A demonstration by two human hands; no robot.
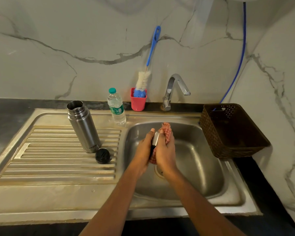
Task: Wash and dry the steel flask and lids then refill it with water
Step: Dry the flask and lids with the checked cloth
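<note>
– Steel-bright and smooth, the cup lid [155, 139]: where is it?
– Over the sink basin [194, 150], between both hands. The left hand [144, 149] curls round it; the right hand [165, 150] wraps a red checked cloth [167, 132] against it.
– And the flask [83, 126]?
– Upright, open-mouthed, on the ribbed drainboard [58, 167]. The round black lid [102, 156] lies just beside its base, near the basin's edge.

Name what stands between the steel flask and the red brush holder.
A capped plastic water bottle stands between the steel flask and the red brush holder, seen in the head view.
</note>
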